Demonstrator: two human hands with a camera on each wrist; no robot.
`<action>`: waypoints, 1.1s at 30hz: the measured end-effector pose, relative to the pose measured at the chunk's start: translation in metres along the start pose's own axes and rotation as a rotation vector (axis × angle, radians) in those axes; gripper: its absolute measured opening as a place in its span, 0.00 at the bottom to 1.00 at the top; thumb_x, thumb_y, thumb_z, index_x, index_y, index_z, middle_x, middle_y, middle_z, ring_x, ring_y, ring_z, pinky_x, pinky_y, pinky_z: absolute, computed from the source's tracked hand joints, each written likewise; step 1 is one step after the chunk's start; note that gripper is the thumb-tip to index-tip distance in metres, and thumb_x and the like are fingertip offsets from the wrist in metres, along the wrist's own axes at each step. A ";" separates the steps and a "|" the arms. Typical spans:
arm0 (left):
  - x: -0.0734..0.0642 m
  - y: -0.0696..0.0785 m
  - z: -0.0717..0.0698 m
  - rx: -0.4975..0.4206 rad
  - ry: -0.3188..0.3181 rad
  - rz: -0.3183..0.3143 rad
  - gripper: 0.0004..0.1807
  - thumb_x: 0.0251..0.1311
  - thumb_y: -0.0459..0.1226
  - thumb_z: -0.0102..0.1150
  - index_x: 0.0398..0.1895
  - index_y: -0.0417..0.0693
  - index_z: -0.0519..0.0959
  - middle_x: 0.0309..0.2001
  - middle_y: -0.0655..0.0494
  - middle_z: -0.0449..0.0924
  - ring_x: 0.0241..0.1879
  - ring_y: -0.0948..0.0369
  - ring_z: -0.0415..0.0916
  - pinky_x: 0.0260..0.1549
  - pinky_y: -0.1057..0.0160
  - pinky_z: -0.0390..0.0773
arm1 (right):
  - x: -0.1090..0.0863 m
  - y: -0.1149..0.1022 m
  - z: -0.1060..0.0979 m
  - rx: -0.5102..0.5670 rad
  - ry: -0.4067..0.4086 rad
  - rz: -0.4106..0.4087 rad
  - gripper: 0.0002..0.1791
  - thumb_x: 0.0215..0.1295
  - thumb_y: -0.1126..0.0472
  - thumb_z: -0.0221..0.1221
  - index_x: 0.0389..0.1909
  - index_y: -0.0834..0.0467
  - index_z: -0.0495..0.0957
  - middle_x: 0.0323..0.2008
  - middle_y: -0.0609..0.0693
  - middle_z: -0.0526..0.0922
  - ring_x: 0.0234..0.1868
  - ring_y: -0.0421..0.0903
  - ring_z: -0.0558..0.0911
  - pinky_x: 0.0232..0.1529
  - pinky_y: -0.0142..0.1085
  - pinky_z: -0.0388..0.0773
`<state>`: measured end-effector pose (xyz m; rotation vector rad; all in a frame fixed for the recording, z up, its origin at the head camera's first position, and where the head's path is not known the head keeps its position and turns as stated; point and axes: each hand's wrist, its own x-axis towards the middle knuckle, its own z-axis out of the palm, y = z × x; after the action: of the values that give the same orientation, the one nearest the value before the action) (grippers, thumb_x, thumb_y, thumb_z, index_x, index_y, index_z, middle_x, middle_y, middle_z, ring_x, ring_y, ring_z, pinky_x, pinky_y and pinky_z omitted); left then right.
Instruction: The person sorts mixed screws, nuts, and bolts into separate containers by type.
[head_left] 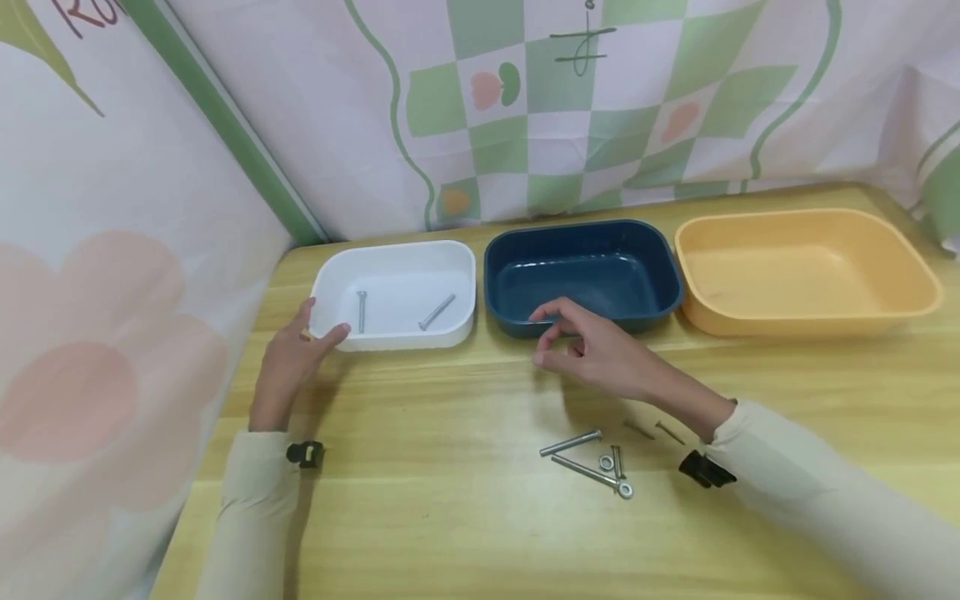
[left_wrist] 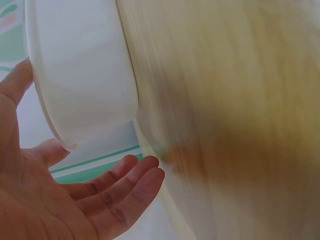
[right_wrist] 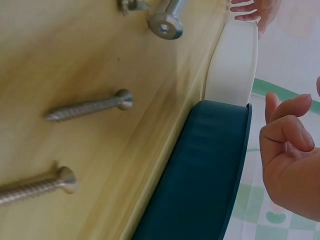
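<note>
My left hand is at the left end of the white tray, thumb and index finger touching its rim. In the left wrist view the other fingers of the left hand extend loosely past the tray corner. Two screws lie inside that tray. In front of the dark blue tray hovers my right hand, fingers bent, with a gap between thumb and index fingertip. No object shows in the right hand in the right wrist view either.
Below the right hand lie long bolts, a shorter bolt, a nut, a ring-shaped piece and two pointed screws. A yellow tray stands at the right. A patterned cloth hangs behind the wooden table.
</note>
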<state>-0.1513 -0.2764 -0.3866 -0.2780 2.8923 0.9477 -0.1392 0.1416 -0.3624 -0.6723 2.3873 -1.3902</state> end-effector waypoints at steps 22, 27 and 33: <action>0.000 0.000 0.000 -0.003 -0.010 -0.007 0.54 0.62 0.68 0.52 0.82 0.51 0.43 0.65 0.28 0.65 0.60 0.37 0.67 0.57 0.38 0.67 | -0.036 0.018 -0.020 -0.024 0.007 0.047 0.29 0.69 0.54 0.64 0.66 0.56 0.67 0.45 0.50 0.84 0.23 0.47 0.74 0.29 0.36 0.71; -0.001 0.001 -0.001 0.001 -0.014 0.000 0.55 0.63 0.68 0.52 0.82 0.51 0.43 0.67 0.28 0.64 0.61 0.36 0.66 0.58 0.37 0.65 | -0.046 0.024 -0.024 -0.027 0.010 0.042 0.27 0.69 0.58 0.64 0.65 0.58 0.67 0.45 0.53 0.84 0.31 0.50 0.79 0.33 0.35 0.72; -0.002 0.002 -0.002 0.011 -0.018 -0.006 0.55 0.63 0.68 0.51 0.82 0.51 0.42 0.67 0.27 0.62 0.63 0.35 0.65 0.60 0.35 0.62 | -0.055 0.034 -0.028 0.015 0.006 0.068 0.31 0.66 0.60 0.66 0.66 0.62 0.65 0.45 0.55 0.82 0.30 0.53 0.80 0.32 0.36 0.75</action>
<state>-0.1498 -0.2753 -0.3835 -0.2759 2.8776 0.9277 -0.1141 0.2059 -0.3772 -0.5788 2.3783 -1.3827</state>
